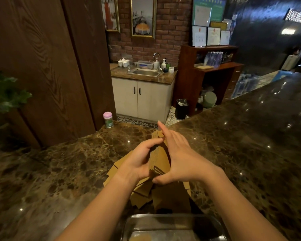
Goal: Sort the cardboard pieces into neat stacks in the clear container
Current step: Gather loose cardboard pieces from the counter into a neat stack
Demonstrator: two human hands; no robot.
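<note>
The setting is appearing to be a service counter in a commercial venue, likely a cafe, bar or tea house; a long polished marble counter is running across the foreground; behind it, a small steel sink is sitting in a stone-topped white cabinet, with white teapots and soap dispensers standing beside it; framed certificates are standing on a wooden shelf unit; bottled water is being stored there; a brick wall is backing the sink.
</note>
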